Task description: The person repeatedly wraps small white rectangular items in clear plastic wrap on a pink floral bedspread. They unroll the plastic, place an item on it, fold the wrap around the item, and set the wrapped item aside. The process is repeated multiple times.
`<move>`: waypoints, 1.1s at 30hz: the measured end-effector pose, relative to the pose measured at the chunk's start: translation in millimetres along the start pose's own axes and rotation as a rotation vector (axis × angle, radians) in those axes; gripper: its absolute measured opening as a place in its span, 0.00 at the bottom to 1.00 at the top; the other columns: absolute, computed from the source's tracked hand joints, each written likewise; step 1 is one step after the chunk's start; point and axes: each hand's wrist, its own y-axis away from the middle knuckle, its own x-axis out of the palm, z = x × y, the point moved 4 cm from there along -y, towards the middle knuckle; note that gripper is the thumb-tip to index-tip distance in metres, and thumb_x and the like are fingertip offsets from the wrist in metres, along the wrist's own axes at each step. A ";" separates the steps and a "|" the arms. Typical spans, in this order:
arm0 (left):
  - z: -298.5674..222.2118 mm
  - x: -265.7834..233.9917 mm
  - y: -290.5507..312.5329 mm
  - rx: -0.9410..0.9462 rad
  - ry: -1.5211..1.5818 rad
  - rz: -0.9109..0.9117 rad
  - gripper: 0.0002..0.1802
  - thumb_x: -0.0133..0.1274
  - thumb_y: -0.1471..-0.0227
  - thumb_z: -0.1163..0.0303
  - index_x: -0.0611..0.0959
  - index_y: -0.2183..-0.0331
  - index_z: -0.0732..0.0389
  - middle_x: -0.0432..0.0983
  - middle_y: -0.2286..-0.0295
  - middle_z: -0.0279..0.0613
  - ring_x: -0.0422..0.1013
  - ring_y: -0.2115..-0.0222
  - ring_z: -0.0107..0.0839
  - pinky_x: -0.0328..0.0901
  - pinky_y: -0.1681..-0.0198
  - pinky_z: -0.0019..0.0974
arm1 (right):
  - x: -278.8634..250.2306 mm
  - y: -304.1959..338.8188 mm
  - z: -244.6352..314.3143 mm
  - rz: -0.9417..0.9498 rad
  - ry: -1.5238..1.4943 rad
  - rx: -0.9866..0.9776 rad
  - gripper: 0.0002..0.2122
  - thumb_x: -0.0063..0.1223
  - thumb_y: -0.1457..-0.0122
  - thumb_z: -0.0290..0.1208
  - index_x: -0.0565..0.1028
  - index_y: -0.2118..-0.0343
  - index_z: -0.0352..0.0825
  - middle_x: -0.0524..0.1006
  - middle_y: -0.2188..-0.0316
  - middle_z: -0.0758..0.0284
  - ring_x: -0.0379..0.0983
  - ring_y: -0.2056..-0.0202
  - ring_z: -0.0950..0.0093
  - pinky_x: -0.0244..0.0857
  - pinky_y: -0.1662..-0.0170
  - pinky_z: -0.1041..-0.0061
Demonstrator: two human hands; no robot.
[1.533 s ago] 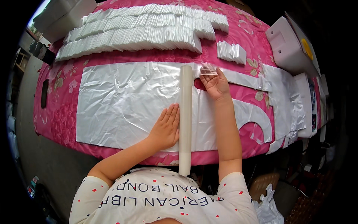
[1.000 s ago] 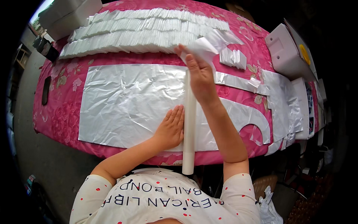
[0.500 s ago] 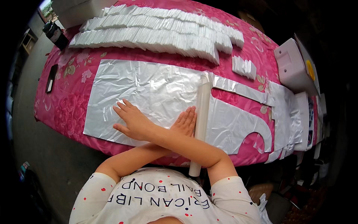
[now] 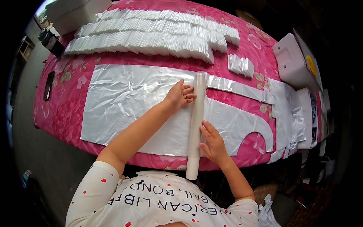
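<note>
A white plastic apron (image 4: 136,102) lies spread flat and slightly wrinkled in front of me, its cut-out strap end toward the right. Across it rests a pale, smooth tube (image 4: 196,132), whose near end juts past the table edge. My left hand (image 4: 181,96) is at the tube's left side, toward its far end, fingers loosely bent and the tips touching it. To the right of the tube, lower down, is my right hand (image 4: 213,143), fingers stretched and the tips next to it. Neither hand is wrapped around the tube.
Long rows of folded white plastic packets (image 4: 140,39) line the far side, with a smaller bundle (image 4: 241,66) apart. More plastic sheeting (image 4: 285,109) lies at the right, beside a white foam box (image 4: 293,60). A dark bottle (image 4: 50,41) and a black flat object (image 4: 48,86) are at the left.
My crossed arms have come apart. The left hand has moved farther up along the tube, and the right hand has swung from the apron's left part to the tube's right side.
</note>
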 end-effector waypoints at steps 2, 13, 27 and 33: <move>-3.2 -4.8 0.2 -0.010 0.020 -0.038 0.30 0.31 0.41 0.54 0.62 0.50 0.71 0.64 0.52 0.50 0.68 0.59 0.37 0.64 0.57 0.36 | 2.4 -5.2 -4.1 0.083 0.049 -0.034 0.23 0.44 0.44 0.39 0.64 0.47 0.33 0.60 0.44 0.58 0.54 0.42 0.58 0.49 0.42 0.64; -60.1 -133.4 119.3 0.506 -0.107 -0.250 0.22 0.37 0.42 0.59 0.67 0.52 0.66 0.69 0.56 0.47 0.68 0.61 0.30 0.64 0.58 0.31 | 143.4 -89.0 139.9 0.565 -0.345 -0.596 0.22 0.37 0.41 0.44 0.69 0.53 0.31 0.69 0.52 0.59 0.57 0.45 0.62 0.47 0.41 0.62; -3.4 -242.8 314.7 0.642 -0.552 -0.690 0.19 0.37 0.42 0.66 0.68 0.53 0.68 0.70 0.59 0.45 0.68 0.63 0.27 0.63 0.59 0.29 | 224.4 -201.7 166.9 0.481 0.085 -0.764 0.21 0.45 0.45 0.42 0.68 0.50 0.37 0.64 0.46 0.63 0.51 0.41 0.65 0.39 0.38 0.60; -4.5 -217.0 315.7 0.425 -1.445 -1.013 0.43 0.60 0.61 0.62 0.57 0.49 0.70 0.66 0.60 0.57 0.66 0.60 0.51 0.62 0.56 0.45 | 281.7 -235.3 230.4 0.263 0.067 -0.408 0.20 0.48 0.49 0.37 0.70 0.54 0.33 0.62 0.47 0.58 0.49 0.41 0.61 0.38 0.39 0.59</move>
